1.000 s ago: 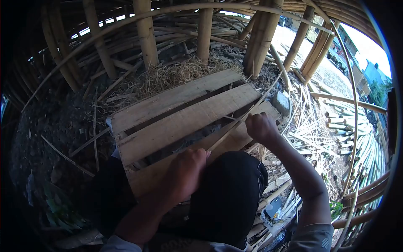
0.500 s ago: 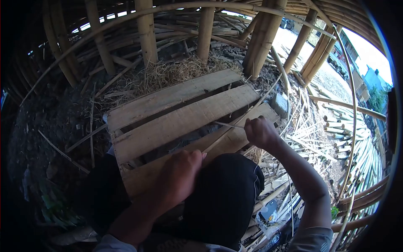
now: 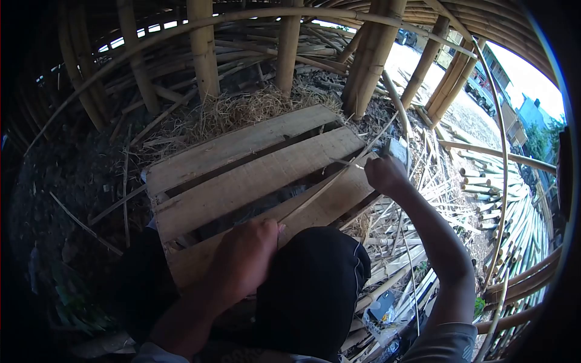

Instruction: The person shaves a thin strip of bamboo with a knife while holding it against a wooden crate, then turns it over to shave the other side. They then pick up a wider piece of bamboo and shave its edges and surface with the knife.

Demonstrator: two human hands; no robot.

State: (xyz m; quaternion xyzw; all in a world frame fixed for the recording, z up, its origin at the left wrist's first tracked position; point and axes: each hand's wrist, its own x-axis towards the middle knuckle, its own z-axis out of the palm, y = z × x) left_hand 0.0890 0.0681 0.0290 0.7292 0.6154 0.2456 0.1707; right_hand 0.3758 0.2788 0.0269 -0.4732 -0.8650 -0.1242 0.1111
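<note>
My left hand (image 3: 249, 251) is closed around the lower end of a thin bamboo strip (image 3: 315, 196), beside my dark-clothed knee (image 3: 315, 284). From there the strip slants up to the right, across a low slatted wooden platform (image 3: 260, 177). My right hand (image 3: 386, 175) is in a fist near the platform's right end. A knife (image 3: 348, 163) sticks out of it to the left, its narrow blade crossing the strip; the handle is hidden in the fist.
Upright bamboo posts (image 3: 206, 54) stand behind the platform, with dry shavings (image 3: 242, 112) at their feet. Cut bamboo poles (image 3: 508, 212) lie stacked at the right. A long curved bamboo strip (image 3: 501, 145) hangs at the right, and a plastic packet (image 3: 381, 311) lies below my right arm.
My right hand and the knife have moved a little up and right along the strip, away from my left hand. The whole view has shifted slightly.
</note>
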